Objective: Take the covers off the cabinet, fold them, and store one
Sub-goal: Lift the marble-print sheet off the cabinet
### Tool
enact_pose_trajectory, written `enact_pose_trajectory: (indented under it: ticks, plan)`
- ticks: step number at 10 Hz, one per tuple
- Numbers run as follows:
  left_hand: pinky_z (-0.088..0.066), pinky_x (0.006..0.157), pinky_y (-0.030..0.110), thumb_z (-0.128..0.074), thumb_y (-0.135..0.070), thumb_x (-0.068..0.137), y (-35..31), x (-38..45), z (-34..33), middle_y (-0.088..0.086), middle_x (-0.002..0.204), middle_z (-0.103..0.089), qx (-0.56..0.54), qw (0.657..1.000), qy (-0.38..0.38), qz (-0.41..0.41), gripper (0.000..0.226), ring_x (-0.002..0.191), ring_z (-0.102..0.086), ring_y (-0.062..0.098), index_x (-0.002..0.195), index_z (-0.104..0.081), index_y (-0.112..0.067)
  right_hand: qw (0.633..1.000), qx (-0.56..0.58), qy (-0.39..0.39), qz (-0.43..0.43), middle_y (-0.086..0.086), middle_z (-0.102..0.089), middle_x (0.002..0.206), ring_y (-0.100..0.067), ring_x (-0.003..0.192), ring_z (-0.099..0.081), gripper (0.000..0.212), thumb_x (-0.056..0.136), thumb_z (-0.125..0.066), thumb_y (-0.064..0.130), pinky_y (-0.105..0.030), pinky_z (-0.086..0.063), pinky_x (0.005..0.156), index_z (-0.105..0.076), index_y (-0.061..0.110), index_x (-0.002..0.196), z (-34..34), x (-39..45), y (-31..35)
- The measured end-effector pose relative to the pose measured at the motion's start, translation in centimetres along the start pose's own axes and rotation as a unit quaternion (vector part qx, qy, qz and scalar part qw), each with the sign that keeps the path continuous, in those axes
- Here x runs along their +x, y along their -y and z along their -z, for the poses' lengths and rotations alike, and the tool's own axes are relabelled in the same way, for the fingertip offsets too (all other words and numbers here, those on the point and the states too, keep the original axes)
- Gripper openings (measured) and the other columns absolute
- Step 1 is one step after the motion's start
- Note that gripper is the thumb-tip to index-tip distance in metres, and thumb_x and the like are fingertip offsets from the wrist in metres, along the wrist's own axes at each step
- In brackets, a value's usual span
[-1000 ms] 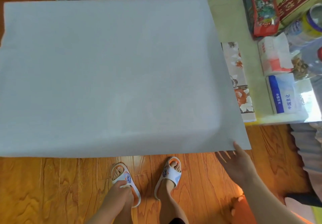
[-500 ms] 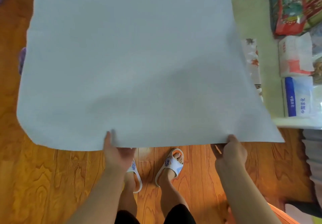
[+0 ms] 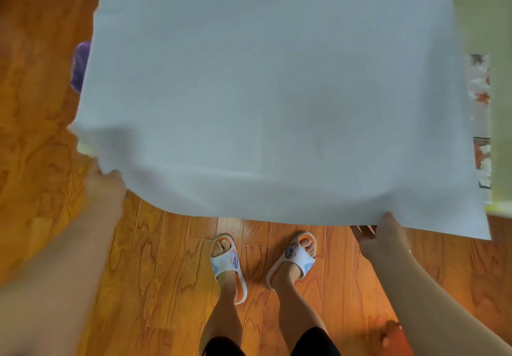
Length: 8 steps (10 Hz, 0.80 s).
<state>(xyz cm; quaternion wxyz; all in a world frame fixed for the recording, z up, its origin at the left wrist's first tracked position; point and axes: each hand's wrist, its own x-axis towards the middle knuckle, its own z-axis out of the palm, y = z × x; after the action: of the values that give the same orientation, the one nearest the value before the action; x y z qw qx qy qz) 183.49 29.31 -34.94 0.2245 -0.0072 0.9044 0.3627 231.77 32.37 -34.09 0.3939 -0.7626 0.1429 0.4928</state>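
Observation:
A large pale grey-blue cover (image 3: 271, 92) fills most of the view, spread out flat in front of me above the floor. My left hand (image 3: 106, 192) grips its near left corner, blurred by motion. My right hand (image 3: 383, 235) holds the near edge close to the right corner, fingers tucked under the cloth. The cover hides most of the cabinet; only a yellow-green strip of cabinet top (image 3: 496, 23) shows at the right, with a second, flowered cover (image 3: 480, 117) lying on it.
Orange wooden floor (image 3: 155, 272) lies under me, with my two feet in white slippers (image 3: 227, 261) near the cover's front edge. A purple object (image 3: 80, 64) sits on the floor at the left, partly behind the cloth.
My left hand slid from the middle of the near edge out to the left corner. The cover has shifted right and nearer, hiding the boxes on the cabinet.

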Motion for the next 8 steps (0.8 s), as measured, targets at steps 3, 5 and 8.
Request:
enact_pose_trajectory:
  ticks: [3,5,8]
  plan:
    - [-0.046,0.043,0.021,-0.048,-0.011,0.104,1.2,0.9,3.1,0.005,0.082,-0.05,-0.066,0.975,0.075,0.197,0.014,0.064,-0.046,0.013,0.103,-0.059,-0.002,0.991,-0.08,-0.072,0.074,-0.006,-0.069,0.105,-0.026,0.087,-0.072,0.021,0.097,-0.051,0.023,-0.045,-0.063,0.077,-0.057,0.017,0.116,-0.2,-3.8,1.1]
    - [-0.057,0.073,0.041,-0.054,-0.023,0.102,-3.2,-1.5,9.6,0.004,0.089,-0.059,-0.097,0.981,0.088,0.145,0.019,0.076,-0.06,0.021,0.114,-0.056,-0.009,0.981,-0.116,-0.043,0.149,-0.005,-0.065,0.103,-0.027,0.087,-0.07,0.015,0.098,-0.048,0.026,-0.047,-0.061,0.085,-0.051,0.016,0.109,0.0,-12.2,3.3]
    - [-0.055,0.073,0.033,-0.048,-0.029,0.105,-5.4,-4.1,17.3,-0.002,0.082,-0.052,-0.062,0.984,0.127,0.106,0.015,0.072,-0.056,0.016,0.105,-0.053,-0.015,0.984,-0.078,-0.069,0.146,-0.011,-0.063,0.115,-0.031,0.092,-0.068,0.04,0.099,-0.052,0.031,-0.043,-0.063,0.073,-0.05,0.011,0.133,3.8,-21.5,2.3]
